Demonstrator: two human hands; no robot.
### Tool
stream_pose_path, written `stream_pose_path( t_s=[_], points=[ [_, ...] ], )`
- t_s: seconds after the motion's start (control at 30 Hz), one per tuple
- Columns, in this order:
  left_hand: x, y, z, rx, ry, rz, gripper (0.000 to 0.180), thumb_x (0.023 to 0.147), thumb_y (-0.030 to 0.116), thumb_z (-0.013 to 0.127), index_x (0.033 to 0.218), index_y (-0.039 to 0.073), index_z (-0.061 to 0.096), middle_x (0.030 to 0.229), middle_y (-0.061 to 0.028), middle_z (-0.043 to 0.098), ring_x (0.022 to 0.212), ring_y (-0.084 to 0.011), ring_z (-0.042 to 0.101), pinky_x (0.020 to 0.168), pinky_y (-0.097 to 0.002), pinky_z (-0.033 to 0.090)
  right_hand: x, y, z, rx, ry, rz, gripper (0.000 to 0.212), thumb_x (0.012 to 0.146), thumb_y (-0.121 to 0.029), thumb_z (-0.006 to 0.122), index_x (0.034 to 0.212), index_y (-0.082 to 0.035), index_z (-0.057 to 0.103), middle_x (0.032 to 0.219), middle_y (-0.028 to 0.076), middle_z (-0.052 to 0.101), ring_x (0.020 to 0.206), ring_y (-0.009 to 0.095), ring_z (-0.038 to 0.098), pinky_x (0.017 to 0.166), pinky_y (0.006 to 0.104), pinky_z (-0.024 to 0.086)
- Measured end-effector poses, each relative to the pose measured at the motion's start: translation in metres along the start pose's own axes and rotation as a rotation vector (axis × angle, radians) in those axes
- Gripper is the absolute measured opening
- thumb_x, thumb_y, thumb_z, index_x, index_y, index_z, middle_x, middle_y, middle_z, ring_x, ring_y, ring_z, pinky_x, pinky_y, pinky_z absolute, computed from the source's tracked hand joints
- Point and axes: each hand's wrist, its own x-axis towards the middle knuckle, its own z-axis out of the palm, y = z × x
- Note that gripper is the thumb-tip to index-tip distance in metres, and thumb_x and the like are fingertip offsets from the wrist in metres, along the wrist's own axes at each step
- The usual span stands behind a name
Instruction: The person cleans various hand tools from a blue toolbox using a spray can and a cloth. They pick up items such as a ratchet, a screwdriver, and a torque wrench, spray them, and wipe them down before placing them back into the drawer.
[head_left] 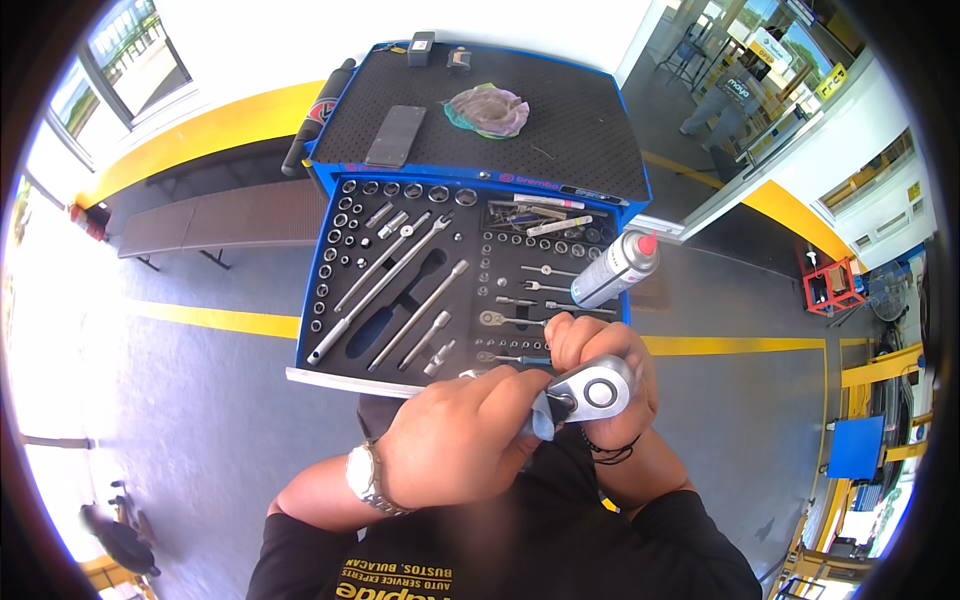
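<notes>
Head view, looking down over a blue tool cart (330, 180) with a black perforated top mat (560, 130). On the mat: a dark phone (395, 135) lying flat at left, a crumpled rag (487, 110) near the middle, two small dark boxes at the far edge. Top drawer (305, 330) is pulled open toward the person; its black foam tray carries rows of sockets (335, 255) down the left, long extension bars and a breaker bar (378, 290) laid diagonally in the centre, bits and small drivers at right. One long cut-out in the foam (400, 300) sits unfilled. Spray can (613, 270) with a red cap lies tilted on the drawer's right edge.

Ratchet (597, 392), chrome, round head facing up, is held just in front of the drawer's near rim, above the person's chest. Right hand (610, 365): fingers curled shut around the ratchet head from behind. Left hand (465, 435), wristwatch (365, 478) on the wrist: fingers pressed together, closed over the handle and a bit of pale cloth (541, 418) against it
</notes>
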Motion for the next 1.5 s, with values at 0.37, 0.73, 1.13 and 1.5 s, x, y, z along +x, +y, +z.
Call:
stream_pose_path(
  t_s=[0.37,0.73,1.13,1.5],
  points=[
    [0.001,-0.005,0.004,-0.053,0.007,-0.005,0.039,0.078,0.005,0.071,0.112,-0.002,0.056,0.083,-0.0146,0.064,0.066,-0.0354,0.064,0.056,-0.0415,0.050,0.003,0.005,0.037,0.051,0.357,-0.109,0.042,0.104,-0.041,0.039,0.092,-0.003,0.051,0.084,0.010,0.051,0.079,0.019,0.044,0.077,0.0370,0.039],
    [0.004,-0.001,-0.002,0.217,-0.019,0.034,0.051,0.066,0.004,0.072,0.115,-0.002,0.057,0.082,-0.0123,0.062,0.062,-0.0306,0.063,0.055,-0.0390,0.050,0.002,-0.019,0.008,0.253,0.276,0.564,0.055,0.105,-0.040,0.034,0.062,-0.008,0.045,0.057,0.006,0.040,0.055,0.017,0.032,0.057,0.0360,0.032],
    [0.007,0.001,-0.006,0.292,-0.017,0.051,0.050,0.065,0.006,0.072,0.113,0.000,0.059,0.080,-0.0101,0.061,0.059,-0.0279,0.062,0.054,-0.0380,0.050,-0.001,-0.009,0.004,0.342,0.242,0.490,0.050,0.103,-0.041,0.044,0.068,-0.006,0.050,0.063,0.008,0.049,0.057,0.018,0.041,0.057,0.0330,0.035],
    [0.007,-0.004,-0.009,0.231,-0.013,0.040,0.050,0.065,0.004,0.073,0.113,0.000,0.059,0.080,-0.0103,0.062,0.061,-0.0294,0.063,0.054,-0.0374,0.050,-0.009,-0.007,-0.002,0.501,0.093,0.393,0.039,0.105,-0.037,0.042,0.099,-0.001,0.053,0.093,0.010,0.054,0.089,0.015,0.054,0.077,0.0310,0.045]
  ],
)
